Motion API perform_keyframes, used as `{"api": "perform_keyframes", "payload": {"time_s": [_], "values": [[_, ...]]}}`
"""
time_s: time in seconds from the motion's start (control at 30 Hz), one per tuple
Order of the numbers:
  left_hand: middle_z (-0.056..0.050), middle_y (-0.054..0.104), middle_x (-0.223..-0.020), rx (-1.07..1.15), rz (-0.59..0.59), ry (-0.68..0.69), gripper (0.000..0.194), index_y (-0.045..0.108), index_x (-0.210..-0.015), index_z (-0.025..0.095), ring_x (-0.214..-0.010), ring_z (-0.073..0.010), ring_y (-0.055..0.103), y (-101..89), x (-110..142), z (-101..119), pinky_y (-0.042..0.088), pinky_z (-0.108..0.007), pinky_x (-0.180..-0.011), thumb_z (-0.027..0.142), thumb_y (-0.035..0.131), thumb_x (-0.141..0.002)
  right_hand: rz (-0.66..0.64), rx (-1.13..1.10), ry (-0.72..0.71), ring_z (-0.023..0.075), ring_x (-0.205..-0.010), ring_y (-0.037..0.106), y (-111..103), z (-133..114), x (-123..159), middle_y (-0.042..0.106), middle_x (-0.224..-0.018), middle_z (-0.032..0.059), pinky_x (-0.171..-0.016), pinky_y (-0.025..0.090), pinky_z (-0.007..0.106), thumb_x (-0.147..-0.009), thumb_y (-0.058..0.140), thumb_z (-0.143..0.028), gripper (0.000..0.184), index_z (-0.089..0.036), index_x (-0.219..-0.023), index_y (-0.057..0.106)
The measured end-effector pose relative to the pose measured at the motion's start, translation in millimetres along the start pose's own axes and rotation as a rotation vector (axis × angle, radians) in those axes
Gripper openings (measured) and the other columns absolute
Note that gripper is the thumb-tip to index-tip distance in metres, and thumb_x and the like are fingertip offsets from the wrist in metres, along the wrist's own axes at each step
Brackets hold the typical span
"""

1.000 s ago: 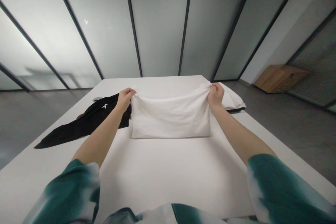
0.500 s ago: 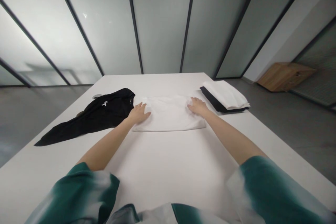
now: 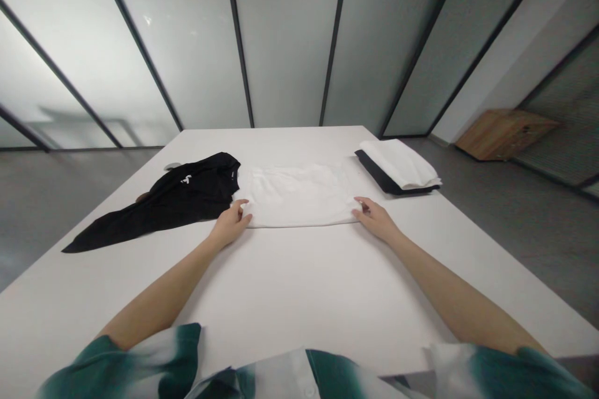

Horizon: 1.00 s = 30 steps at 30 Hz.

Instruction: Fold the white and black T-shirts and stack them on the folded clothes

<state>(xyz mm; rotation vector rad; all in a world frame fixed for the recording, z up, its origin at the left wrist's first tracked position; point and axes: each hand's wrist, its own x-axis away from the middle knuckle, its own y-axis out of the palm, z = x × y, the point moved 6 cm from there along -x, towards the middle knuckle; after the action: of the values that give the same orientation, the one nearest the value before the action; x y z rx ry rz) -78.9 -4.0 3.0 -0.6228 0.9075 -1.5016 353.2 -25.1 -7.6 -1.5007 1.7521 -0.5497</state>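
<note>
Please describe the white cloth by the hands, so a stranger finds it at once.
On the large white table, look at the middle. A flat folded white cloth lies there, the left hand and right hand at its near edge. Unlike the thicker white bundle to its right, it lies directly on the table.

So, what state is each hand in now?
Left hand: curled at the edge of the white folded cloth; holding cannot be told.
Right hand: curled at the same edge; holding cannot be told.

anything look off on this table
The black garment looks odd: it lies unfolded and slanted across the white table, right against the white folded cloth, while the folded white-and-black stack on the right sits neat and squared.
</note>
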Motion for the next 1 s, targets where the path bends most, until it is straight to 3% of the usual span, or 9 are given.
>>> {"api": "perform_keyframes", "payload": {"time_s": [0.23, 0.4, 0.53, 0.67, 0.87, 1.0], "values": [[0.001, 0.054, -0.068, 0.169, 0.1, 0.046, 0.029, 0.069, -0.093, 0.018, -0.065, -0.0163, 0.052, -2.9, -0.1, -2.0, 0.045, -0.029, -0.068, 0.033, 0.051, -0.077, 0.077, -0.157, -0.009, 0.0197, -0.072, 0.058, -1.6, -2.8, -2.4, 0.067, -0.081, 0.0046, -0.069, 0.049, 0.032, -0.078, 0.052, -0.039, 0.032, -0.019, -0.096, 0.071], [0.002, 0.052, -0.061, 0.096, 0.129, -0.025, 0.022, 0.067, -0.08, 0.019, -0.059, -0.0155, 0.05, -7.7, 0.5, -3.1, 0.042, -0.028, -0.062, 0.029, 0.051, -0.07, 0.094, -0.104, 0.029, 0.0177, -0.059, 0.051, -6.7, 1.6, -1.4, 0.055, -0.062, -0.0012, -0.059, 0.042, 0.029, -0.073, 0.046, -0.032, 0.03, -0.019, -0.088, 0.07], [-0.001, 0.055, -0.061, -0.055, 0.064, -0.002, 0.016, 0.064, -0.072, 0.021, -0.061, -0.0186, 0.054, -6.1, 0.7, 2.2, 0.04, -0.03, -0.063, 0.028, 0.05, -0.07, -0.004, 0.077, 0.05, 0.0181, -0.058, 0.05, -4.4, 1.7, -2.1, 0.055, -0.06, -0.0007, -0.059, 0.039, 0.029, -0.073, 0.046, -0.029, 0.029, -0.019, -0.086, 0.07], [-0.004, 0.06, -0.065, -0.241, -0.04, 0.036, 0.014, 0.064, -0.073, 0.022, -0.069, -0.0231, 0.059, -2.0, 1.9, 7.4, 0.042, -0.032, -0.066, 0.026, 0.051, -0.072, -0.086, 0.37, -0.003, 0.0219, -0.072, 0.057, -4.4, -7.6, -2.3, 0.061, -0.067, 0.0046, -0.071, 0.041, 0.032, -0.075, 0.051, -0.026, 0.022, -0.02, -0.08, 0.072], [-0.012, 0.064, -0.104, -0.395, 0.231, 0.193, 0.025, 0.068, -0.096, 0.02, -0.099, -0.028, 0.058, -27.9, 8.5, 32.6, 0.045, -0.038, -0.091, 0.035, 0.052, -0.082, 0.125, 0.439, -0.2, 0.0259, -0.089, 0.059, -25.2, -29.2, -5.2, 0.067, -0.091, 0.0108, -0.087, 0.043, 0.038, -0.084, 0.05, -0.026, 0.024, -0.019, -0.085, 0.074], [-0.012, 0.062, -0.12, -0.42, 0.109, 0.293, 0.038, 0.064, -0.116, 0.019, -0.115, -0.0293, 0.054, -15.0, -0.5, 60.0, 0.041, -0.042, -0.103, 0.039, 0.051, -0.086, 0.036, 0.47, -0.314, 0.0276, -0.1, 0.058, -12.7, -51.0, -12.8, 0.068, -0.105, 0.0119, -0.092, 0.043, 0.04, -0.088, 0.05, -0.029, 0.029, -0.018, -0.103, 0.072]]}}
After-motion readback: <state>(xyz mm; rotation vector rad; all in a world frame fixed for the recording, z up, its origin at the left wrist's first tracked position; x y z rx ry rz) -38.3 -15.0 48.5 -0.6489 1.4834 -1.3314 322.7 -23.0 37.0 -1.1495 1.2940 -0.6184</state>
